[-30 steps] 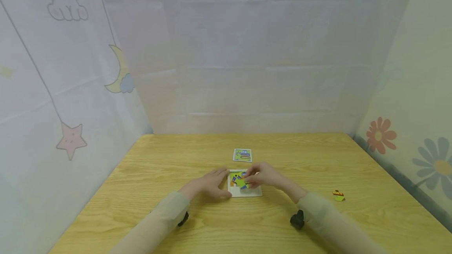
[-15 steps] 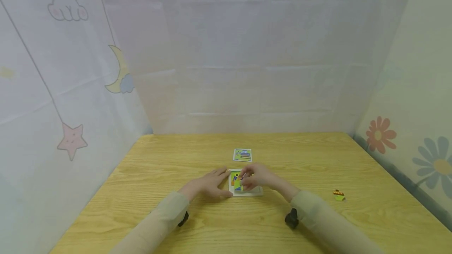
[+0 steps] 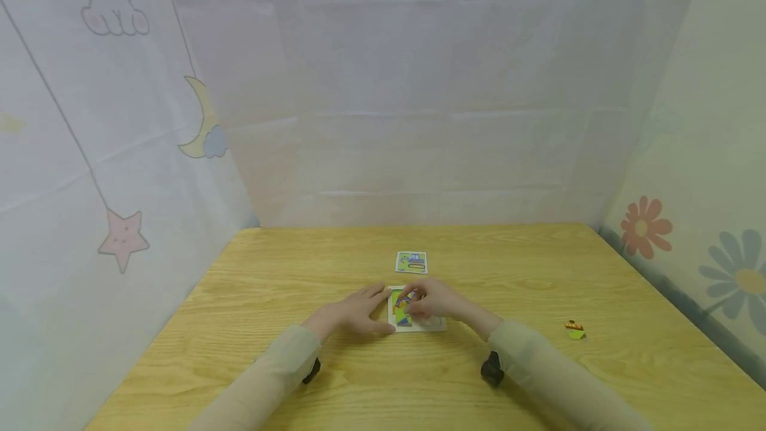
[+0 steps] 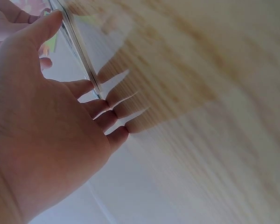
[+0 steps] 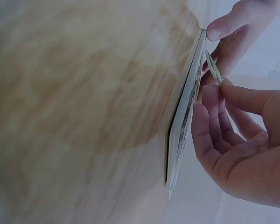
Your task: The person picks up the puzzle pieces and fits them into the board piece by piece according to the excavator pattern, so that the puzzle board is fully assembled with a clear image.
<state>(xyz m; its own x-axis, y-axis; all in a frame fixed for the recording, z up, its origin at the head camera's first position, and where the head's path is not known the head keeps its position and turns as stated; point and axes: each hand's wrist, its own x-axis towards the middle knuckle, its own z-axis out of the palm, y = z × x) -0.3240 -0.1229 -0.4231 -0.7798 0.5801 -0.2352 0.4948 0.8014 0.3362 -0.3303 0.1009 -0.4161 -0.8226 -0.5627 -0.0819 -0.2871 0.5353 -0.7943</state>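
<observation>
A small jigsaw tray with a white rim (image 3: 431,328) lies flat on the wooden table, with colourful pieces in its upper left part. At its left side rests my left hand (image 3: 358,312), fingers spread and fairly straight; thumb and fingertips touch the tray edge (image 4: 81,51). Over the tray, my right hand (image 3: 435,300) pinches a green and blue puzzle piece (image 3: 403,316) between thumb and fingers. In the right wrist view that puzzle piece (image 5: 213,69) is tilted, just above the tray (image 5: 183,116). My right hand hides much of the tray's right side.
Beyond the tray lies a square picture card (image 3: 411,262) showing a digger. Loose puzzle pieces (image 3: 575,330) sit far to the right on the wooden table (image 3: 311,265). Printed cloth walls (image 3: 419,151) stand behind and at both sides.
My right hand has moved slightly left and lower over the tray, bringing the pinched puzzle piece with it and turning it. The tray has shifted very slightly right; the left hand has barely moved.
</observation>
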